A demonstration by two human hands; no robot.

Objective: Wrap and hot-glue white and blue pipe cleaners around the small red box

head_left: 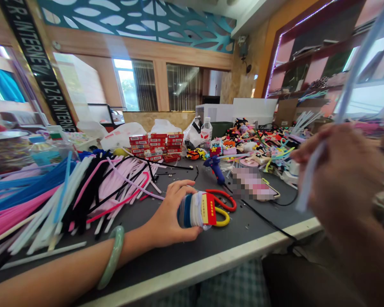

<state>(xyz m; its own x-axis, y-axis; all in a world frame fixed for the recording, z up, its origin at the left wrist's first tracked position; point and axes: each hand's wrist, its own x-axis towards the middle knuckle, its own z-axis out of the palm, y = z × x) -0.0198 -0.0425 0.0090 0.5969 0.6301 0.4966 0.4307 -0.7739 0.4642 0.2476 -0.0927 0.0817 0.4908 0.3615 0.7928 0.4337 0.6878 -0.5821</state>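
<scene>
My left hand [171,219], with a green bangle [112,257] at the wrist, is wrapped round a pack of thread spools [196,209] in blue, grey and white with a red and yellow label. Just beyond the pack, scissors [232,204] show one red and one yellow handle; their blades are hidden. Raised at the right, my right hand [342,170] is closed on a pale pipe cleaner [360,64] that sticks up past it, its lower end hanging below the fingers. This hand is blurred by motion.
Bundles of pipe cleaners [54,204] cover the table's left side. A blue glue gun [215,169] and a phone [256,183] lie mid-table, with a black cord running to the front edge [237,255]. Red boxes [156,144], a bottle [206,131] and a doll pile [243,136] stand behind.
</scene>
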